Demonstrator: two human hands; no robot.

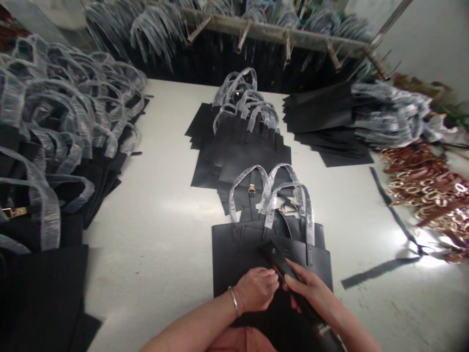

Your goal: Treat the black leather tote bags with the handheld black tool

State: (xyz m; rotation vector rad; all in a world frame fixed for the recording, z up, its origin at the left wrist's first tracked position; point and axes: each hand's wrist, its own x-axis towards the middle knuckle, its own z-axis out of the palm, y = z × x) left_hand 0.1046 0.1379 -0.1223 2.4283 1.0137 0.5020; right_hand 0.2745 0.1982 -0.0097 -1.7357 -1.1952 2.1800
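Low in the head view, black tote bag panels (234, 264) with plastic-wrapped handles (310, 220) lie in front of me. Over them my right hand (308, 286) grips a long black strap (273, 254), whose lower part runs down past my wrist. A metal piece (324, 330) shows near its lower end. My left hand (258, 288), with a bangle at the wrist, is closed just left of the strap, its fingertips close to the strap's edge. What its fingers hold, if anything, is hidden. A gold buckle (251, 188) lies just beyond the bag.
Overlapping black bags (249, 151) lie farther up the white table (161, 195). Bags with wrapped handles (54, 112) crowd the left side. Another stack (318, 110) lies at the back right, near brown straps with gold rings (436, 200). A rack (252, 29) stands behind.
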